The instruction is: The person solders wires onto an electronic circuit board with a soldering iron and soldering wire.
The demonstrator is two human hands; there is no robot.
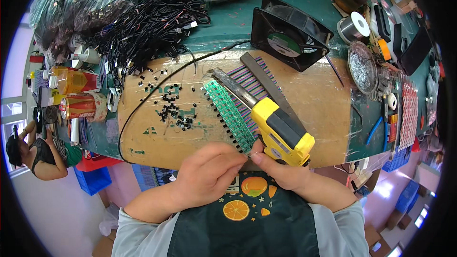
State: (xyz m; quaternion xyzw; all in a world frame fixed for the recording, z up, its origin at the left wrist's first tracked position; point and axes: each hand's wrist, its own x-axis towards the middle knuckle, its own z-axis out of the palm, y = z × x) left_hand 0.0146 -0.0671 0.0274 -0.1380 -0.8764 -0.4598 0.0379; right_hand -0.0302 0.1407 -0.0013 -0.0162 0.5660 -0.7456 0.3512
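Observation:
A green circuit board strip [233, 114] lies slanted on the tan work mat, with small black parts along its left edge. My left hand [209, 171] is closed in a pinch at the board's near end; what sits between its fingertips is too small to make out. My right hand [283, 173] grips a yellow and black soldering gun [281, 131], its thumb and finger close to the board's near corner. The gun's metal tip points away, over the board's far end. Beneath a grey metal bar [269, 78] lie striped ribbon wires [238, 77].
Loose small black parts [176, 114] are scattered left on the mat. Beyond lie a heap of black cables [157, 24] and a black fan [290, 33]. A solder spool [353, 27] and a metal dish [364, 66] stand right. Another person [45, 152] is far left.

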